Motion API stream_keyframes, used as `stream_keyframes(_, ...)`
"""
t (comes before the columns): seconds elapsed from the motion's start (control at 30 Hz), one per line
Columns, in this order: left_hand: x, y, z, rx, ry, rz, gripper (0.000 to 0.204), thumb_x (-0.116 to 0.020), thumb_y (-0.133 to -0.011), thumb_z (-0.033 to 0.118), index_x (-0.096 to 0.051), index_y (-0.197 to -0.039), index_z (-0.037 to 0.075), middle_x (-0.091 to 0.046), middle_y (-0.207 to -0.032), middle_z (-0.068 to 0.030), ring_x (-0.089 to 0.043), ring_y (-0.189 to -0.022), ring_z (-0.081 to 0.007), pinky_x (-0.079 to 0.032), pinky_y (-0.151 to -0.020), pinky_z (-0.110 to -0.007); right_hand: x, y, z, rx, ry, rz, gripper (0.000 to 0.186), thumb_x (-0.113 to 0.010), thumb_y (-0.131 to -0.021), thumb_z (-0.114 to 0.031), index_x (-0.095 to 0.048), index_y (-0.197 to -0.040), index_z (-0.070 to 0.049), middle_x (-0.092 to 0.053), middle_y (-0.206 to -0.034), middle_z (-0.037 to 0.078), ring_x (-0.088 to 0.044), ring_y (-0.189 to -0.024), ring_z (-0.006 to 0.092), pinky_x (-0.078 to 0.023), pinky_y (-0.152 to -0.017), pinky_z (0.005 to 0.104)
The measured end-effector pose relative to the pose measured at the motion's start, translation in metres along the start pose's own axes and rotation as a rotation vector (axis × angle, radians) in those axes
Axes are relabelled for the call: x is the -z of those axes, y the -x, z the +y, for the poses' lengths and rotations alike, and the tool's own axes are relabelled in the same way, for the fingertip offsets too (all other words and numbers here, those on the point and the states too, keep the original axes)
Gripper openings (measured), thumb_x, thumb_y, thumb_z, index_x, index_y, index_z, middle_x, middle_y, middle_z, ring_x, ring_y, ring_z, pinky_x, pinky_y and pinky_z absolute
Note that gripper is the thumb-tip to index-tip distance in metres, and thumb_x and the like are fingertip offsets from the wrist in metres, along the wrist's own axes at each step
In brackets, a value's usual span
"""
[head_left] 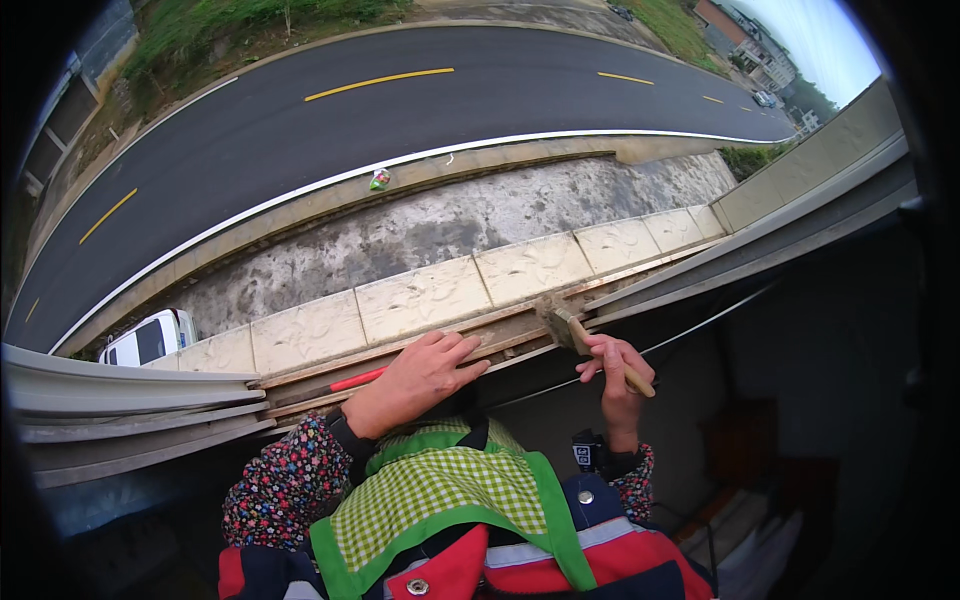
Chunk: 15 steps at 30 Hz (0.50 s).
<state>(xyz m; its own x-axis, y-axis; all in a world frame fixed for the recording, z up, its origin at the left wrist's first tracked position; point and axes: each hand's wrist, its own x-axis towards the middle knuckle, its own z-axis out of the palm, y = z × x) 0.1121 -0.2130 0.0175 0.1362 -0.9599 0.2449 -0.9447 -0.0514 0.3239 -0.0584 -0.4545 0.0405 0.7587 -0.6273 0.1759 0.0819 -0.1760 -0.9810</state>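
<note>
My right hand [618, 375] grips a brush [580, 333] by its wooden handle. The dusty bristles touch the window sill track [515, 338] close to the right-hand sash. My left hand [418, 375] lies palm down on the same track, fingers stretched out and holding nothing. Beside its wrist, a red stick-like tool [358, 380] rests along the track; part of it is hidden, so I cannot tell its kind. Dirt shows in the grooves between my hands.
Sliding window sashes stand at left [140, 405] and right [760, 240]. Beyond the track runs a pale tiled ledge [425, 297], with a drop to concrete ground [400, 225] and a road [500, 90]. A white vehicle [152, 338] stands below at left.
</note>
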Motion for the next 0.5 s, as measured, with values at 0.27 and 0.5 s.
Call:
stream_keyframes(0.27,-0.025,-0.066,-0.019,-0.225,-0.140,-0.056,0.045,-0.055,-0.089,0.017,-0.061,-0.133,0.019,-0.047,-0.144,-0.0135,-0.046,-0.131,-0.0279,-0.041,-0.103,-0.045,0.008,0.009,0.003,0.004,-0.043,0.044,0.023,-0.050,-0.103,-0.008,-0.066,-0.097,0.007,-0.069,-0.105,0.018,-0.061,-0.062,0.0123,-0.059,-0.067,0.0301)
stream_keyframes(0.5,-0.031,-0.080,-0.021,-0.274,-0.274,-0.197,0.034,-0.058,-0.090,0.023,-0.070,-0.121,0.024,-0.053,-0.130,-0.0074,-0.043,-0.130,-0.0249,-0.042,-0.100,-0.041,0.015,0.012,0.011,-0.002,-0.109,0.050,0.024,-0.049,-0.103,-0.010,-0.064,-0.094,0.007,-0.069,-0.106,0.019,-0.060,-0.061,0.0132,-0.059,-0.066,0.0319)
